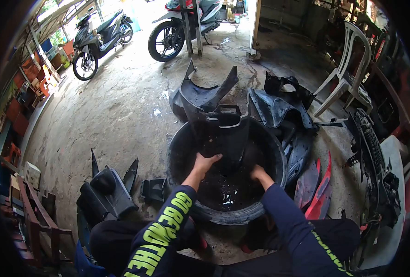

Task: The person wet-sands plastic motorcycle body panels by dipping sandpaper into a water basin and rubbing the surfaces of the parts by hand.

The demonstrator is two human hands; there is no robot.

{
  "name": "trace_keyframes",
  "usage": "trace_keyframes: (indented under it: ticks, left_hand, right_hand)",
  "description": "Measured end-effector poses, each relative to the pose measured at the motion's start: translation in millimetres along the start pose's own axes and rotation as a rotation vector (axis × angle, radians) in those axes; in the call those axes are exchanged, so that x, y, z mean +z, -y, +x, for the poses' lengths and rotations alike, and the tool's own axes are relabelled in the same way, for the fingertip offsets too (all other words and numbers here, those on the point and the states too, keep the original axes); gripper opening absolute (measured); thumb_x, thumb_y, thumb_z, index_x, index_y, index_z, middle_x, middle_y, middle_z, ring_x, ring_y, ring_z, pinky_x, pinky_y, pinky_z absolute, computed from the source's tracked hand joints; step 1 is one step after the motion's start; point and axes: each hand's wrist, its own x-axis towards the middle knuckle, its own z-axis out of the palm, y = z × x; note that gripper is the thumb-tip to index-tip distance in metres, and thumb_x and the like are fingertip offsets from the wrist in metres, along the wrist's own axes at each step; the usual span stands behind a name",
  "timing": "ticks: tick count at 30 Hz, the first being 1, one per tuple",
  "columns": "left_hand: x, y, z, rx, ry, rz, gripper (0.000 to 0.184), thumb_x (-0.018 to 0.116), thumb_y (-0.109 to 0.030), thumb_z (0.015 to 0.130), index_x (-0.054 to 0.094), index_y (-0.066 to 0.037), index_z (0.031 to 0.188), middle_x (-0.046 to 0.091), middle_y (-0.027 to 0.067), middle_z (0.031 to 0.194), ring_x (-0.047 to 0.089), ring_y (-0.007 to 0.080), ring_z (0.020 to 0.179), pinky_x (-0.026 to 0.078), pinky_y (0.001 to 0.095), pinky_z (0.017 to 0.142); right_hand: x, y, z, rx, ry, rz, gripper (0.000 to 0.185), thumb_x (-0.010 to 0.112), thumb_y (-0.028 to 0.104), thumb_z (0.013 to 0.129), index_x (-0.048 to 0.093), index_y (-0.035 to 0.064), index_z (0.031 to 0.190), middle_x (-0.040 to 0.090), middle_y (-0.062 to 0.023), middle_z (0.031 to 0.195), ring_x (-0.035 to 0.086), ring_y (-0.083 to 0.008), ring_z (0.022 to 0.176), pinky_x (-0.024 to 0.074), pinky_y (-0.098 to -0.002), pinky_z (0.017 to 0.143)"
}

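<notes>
A large black tub (pixel 173 196) of dark water stands between my knees. A black plastic motorcycle panel (pixel 228 143) leans upright in it, its top sticking out over the far rim. My left hand (pixel 207 162) grips the panel's left side, thumb stretched across the front and the other fingers hidden. Low on the right side of the tub, my right hand (pixel 257 173) is curled at the dark water. Its fingertips are hidden, so what they hold cannot be made out.
Behind the tub lies another black fairing (pixel 200 97); more dark panels (pixel 274 108) are piled to the right. Red panels (pixel 322 189) lie near my right knee, a black part (pixel 108 191) at left. A plastic chair (pixel 348 69) and two motorcycles (pixel 101 41) stand farther off.
</notes>
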Motion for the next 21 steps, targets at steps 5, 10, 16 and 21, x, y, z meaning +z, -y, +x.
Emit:
trace_keyframes:
  ticks: [5, 10, 16, 21]
  left_hand:
    - [13.1, -3.7, -8.1, 0.099, -0.236, 0.141, 0.097, 0.088, -0.032, 0.066, 0.035, 0.007, 0.136, 0.054, 0.0217, 0.128, 0.055, 0.0303, 0.118, 0.046, 0.0366, 0.1]
    - [29.0, -12.6, 13.9, 0.272, -0.465, 0.261, 0.112, 0.083, -0.036, 0.07, 0.015, 0.007, 0.148, 0.047, 0.0291, 0.136, 0.05, 0.0386, 0.124, 0.04, 0.0379, 0.106]
    - [11.7, -32.7, 35.3, 0.079, -0.379, 0.118, 0.09, 0.068, -0.045, 0.086, 0.025, 0.004, 0.147, 0.051, 0.0276, 0.135, 0.049, 0.0353, 0.128, 0.039, 0.0369, 0.104]
    - [7.2, -24.1, 23.2, -0.031, -0.41, -0.086, 0.073, 0.045, -0.057, 0.097, 0.045, 0.003, 0.138, 0.051, 0.0204, 0.139, 0.047, 0.0331, 0.131, 0.035, 0.0378, 0.107]
  right_hand:
    - [78.6, -59.4, 61.4, 0.147, -0.199, 0.335, 0.036, 0.063, 0.021, 0.084, 0.066, 0.0027, 0.115, 0.067, -0.019, 0.112, 0.067, -0.035, 0.098, 0.0562, -0.0392, 0.079]
    - [-59.1, 59.4, -31.2, -0.165, 0.022, 1.587, 0.042, 0.051, 0.004, 0.092, 0.045, -0.0032, 0.133, 0.062, -0.0221, 0.106, 0.068, -0.0343, 0.087, 0.0604, -0.045, 0.066]
    - [-101.2, 107.6, -49.2, -0.187, -0.208, 1.638, 0.051, 0.047, -0.009, 0.085, 0.04, -0.008, 0.135, 0.056, -0.0226, 0.118, 0.065, -0.0337, 0.096, 0.0607, -0.0458, 0.074]
    - [31.3, -11.7, 41.9, 0.316, -0.263, 0.793, 0.024, 0.053, 0.006, 0.086, 0.068, -0.0015, 0.104, 0.07, -0.0201, 0.099, 0.07, -0.0326, 0.087, 0.0582, -0.0408, 0.06]
